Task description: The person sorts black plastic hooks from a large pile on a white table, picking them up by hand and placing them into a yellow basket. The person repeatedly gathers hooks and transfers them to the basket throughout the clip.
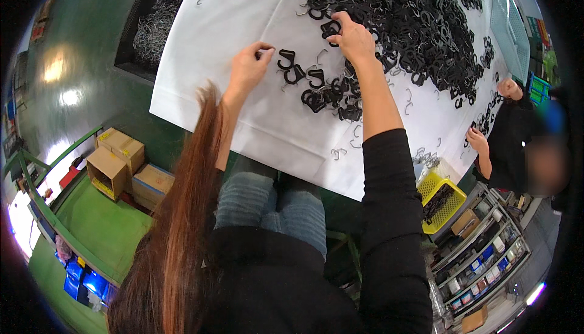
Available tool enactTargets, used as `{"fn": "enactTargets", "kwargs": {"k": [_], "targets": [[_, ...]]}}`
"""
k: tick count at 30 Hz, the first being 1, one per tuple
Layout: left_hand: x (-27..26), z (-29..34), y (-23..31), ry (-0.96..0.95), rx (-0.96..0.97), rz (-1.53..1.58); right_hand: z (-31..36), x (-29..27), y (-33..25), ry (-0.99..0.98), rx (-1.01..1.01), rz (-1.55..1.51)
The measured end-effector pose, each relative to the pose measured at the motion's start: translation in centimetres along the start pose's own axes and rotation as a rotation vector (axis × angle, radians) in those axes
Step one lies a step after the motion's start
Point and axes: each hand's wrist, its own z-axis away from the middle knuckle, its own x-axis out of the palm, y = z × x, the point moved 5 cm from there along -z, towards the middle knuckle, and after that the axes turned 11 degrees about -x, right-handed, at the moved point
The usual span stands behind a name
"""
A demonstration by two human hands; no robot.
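My left hand (248,68) hovers over the white-covered table (213,81), fingers curled into a pinch; whatever sits between the fingertips is too small to make out. Just right of it lie several loose black hook-shaped clips (286,59). My right hand (356,41) reaches to the near edge of a large heap of black clips (401,24). Its thumb and index finger are apart, on either side of one black clip (330,28); I cannot tell if they touch it. A smaller cluster of black clips (328,95) lies between my forearms, with thin bent metal wires (355,131) nearby.
A dark bin of metal wires (159,36) stands beyond the table's left edge. At right, a co-worker's hands (479,142) are at the table, near a pale blue basket (510,33). A yellow basket (439,203) sits below the right edge. Cardboard boxes (121,151) rest on a green cart (97,212).
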Motion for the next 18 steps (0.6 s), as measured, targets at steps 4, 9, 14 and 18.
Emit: {"fn": "enactTargets", "kwargs": {"k": [4, 9, 14, 18], "targets": [[1.9, 1.0, 1.9, 0.331, 0.387, -0.322, -0.6, 1.3, 0.0, -0.033, -0.056, 0.177], [2.5, 0.5, 2.1, 0.238, 0.393, -0.472, 2.0, 0.8, 0.3, -0.051, 0.125, -0.115], [2.5, 1.1, 1.9, 0.287, 0.446, -0.343, 7.3, 2.5, -3.0, -0.193, 0.268, -0.116], [2.8, 1.0, 1.5, 0.31, 0.418, -0.392, 8.8, 3.8, -4.9, -0.084, 0.246, 0.027]]}}
